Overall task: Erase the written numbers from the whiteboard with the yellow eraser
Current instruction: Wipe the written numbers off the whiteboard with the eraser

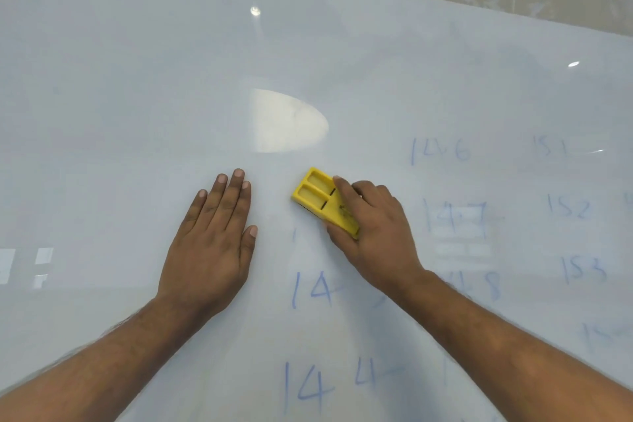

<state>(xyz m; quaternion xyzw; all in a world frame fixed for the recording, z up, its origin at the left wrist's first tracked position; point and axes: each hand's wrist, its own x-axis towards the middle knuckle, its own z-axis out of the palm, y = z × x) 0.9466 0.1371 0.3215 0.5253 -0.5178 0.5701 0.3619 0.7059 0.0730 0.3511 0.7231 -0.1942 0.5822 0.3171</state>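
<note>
My right hand [373,226] holds the yellow eraser [323,202]. My fingers [346,190] curl over its near right end, and my thumb tucks under the near side. The far left end of the eraser sticks out past my fingers, so you can see its two little windows. The eraser sits flat on the whiteboard [137,79]. Its long side runs from near right to far left.

My left hand [212,236] lies flat on the board, to the left of the eraser. Its fingers are straight and hold nothing. It is close to the eraser but does not touch it. I think it just keeps me steady.

The numbers [313,289] I must rub out are all nearer to me or to the right of the eraser. A blue "14" sits just near of my right hand. Another "14 4" [308,387] is nearer still. To the right there is a smudged "147" [454,219] and more faint numbers in rows, like "146" [440,149] and "153" [582,269]. My arm hides part of one number.

The board far and left of the eraser looks wiped. So I think my next rub should go toward me, down over the "14". My right hand is the one to do it. A lot is left to clean.
</note>
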